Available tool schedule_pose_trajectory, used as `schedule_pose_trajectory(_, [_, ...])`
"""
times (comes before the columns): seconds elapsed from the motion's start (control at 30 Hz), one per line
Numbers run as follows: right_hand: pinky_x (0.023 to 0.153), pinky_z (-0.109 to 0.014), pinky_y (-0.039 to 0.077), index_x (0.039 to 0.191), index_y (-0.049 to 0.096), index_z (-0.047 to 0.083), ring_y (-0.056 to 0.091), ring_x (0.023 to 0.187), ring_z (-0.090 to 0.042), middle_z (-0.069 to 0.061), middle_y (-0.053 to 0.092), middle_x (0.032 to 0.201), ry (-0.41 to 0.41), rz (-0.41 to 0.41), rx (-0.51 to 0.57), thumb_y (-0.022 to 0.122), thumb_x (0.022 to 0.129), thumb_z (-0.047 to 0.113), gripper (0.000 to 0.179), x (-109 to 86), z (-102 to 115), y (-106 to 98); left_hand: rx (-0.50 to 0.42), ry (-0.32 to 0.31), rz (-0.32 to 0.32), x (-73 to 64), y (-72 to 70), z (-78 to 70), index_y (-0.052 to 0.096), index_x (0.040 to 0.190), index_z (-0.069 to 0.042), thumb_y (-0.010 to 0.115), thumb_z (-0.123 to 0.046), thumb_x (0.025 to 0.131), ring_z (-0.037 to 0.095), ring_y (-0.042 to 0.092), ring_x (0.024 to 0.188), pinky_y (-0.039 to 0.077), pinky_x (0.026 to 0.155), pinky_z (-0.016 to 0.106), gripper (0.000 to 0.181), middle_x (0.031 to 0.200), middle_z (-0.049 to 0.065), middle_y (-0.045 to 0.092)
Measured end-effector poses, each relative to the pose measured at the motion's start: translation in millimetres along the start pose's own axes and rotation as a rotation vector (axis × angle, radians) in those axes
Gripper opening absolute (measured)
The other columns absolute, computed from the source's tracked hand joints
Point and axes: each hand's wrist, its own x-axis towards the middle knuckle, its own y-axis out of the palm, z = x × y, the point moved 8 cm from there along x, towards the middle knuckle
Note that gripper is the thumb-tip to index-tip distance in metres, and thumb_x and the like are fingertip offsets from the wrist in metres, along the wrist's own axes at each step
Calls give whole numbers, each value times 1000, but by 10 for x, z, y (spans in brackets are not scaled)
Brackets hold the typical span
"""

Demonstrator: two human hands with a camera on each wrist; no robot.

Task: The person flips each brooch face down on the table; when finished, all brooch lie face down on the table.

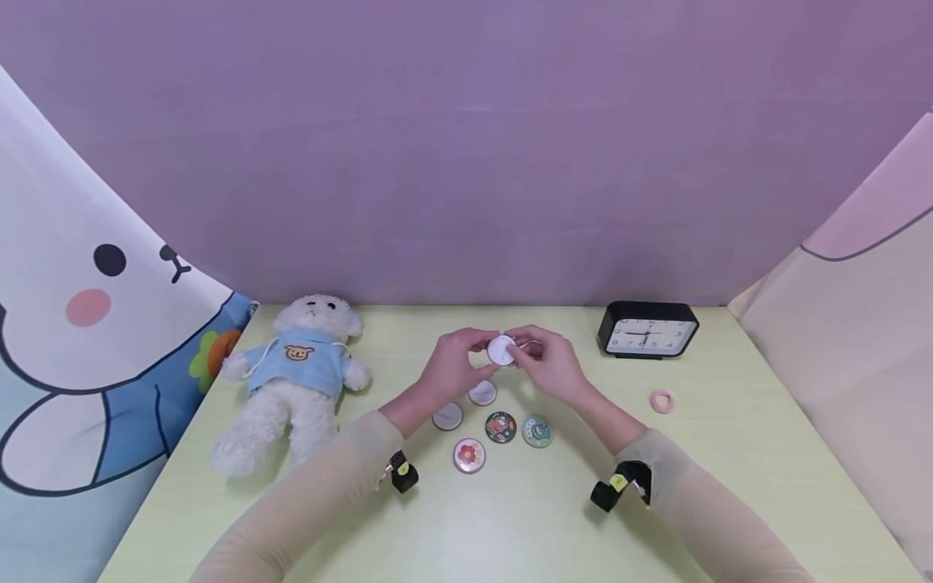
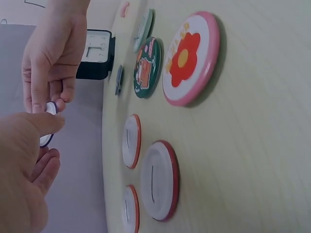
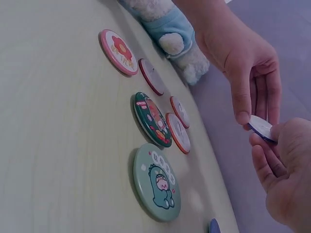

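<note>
My left hand (image 1: 453, 368) and right hand (image 1: 548, 363) pinch a round button badge (image 1: 500, 350) between them, above the far middle part of the table. Its white back faces the head camera, and a dark blue rim shows in the right wrist view. Below lie a dark green badge (image 1: 500, 427), a light green dinosaur badge (image 3: 158, 184) and a red-flower badge (image 1: 469, 456) with a pink rim, all face up. White-backed badges, such as the red-rimmed one (image 2: 159, 180), lie face down beside them. A blue-edged badge (image 2: 119, 80) sits farther off, hidden in the head view.
A white plush toy (image 1: 299, 372) in a blue hoodie lies on the left of the pale table (image 1: 758, 453). Toward the right back stands a black alarm clock (image 1: 647, 330), with a pink ring (image 1: 662, 402) in front. A purple cloth (image 1: 466, 162) hangs behind.
</note>
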Motion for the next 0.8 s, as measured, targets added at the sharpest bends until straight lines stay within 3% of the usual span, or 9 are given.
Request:
schedule_pose_trajectory(0.17, [77, -47, 67, 126, 70, 1, 79, 90, -37, -23, 74, 104, 43, 8, 35, 72, 100, 5, 26, 18, -23, 32, 4, -24, 30, 6, 14, 90, 74, 130, -3, 87, -13, 89, 34, 77, 108, 65, 95, 44, 43, 121, 16, 78])
schedule_pose_trajectory(0.37, [83, -32, 65, 133, 67, 1, 76, 94, -24, -16, 74, 116, -26, 91, -185, 78, 94, 4, 41, 7, -10, 171, 65, -54, 67, -34, 42, 235, 74, 131, -4, 84, -17, 93, 30, 77, 106, 65, 95, 40, 41, 121, 16, 78])
schedule_pose_trajectory(0.6, [92, -38, 65, 132, 68, 0, 73, 102, -27, -15, 70, 119, -138, 104, -429, 81, 91, 5, 43, -15, 32, 313, 160, -50, 93, -66, 104, 333, 74, 130, -4, 84, -17, 93, 29, 77, 104, 65, 91, 38, 40, 118, 15, 78])
schedule_pose_trajectory(0.8, [95, -38, 64, 130, 70, 0, 74, 106, -28, -14, 72, 118, -187, 96, -530, 82, 92, 8, 41, -8, 19, 372, 210, -34, 103, -43, 152, 370, 74, 129, -3, 83, -17, 94, 29, 77, 103, 65, 92, 39, 39, 119, 16, 79])
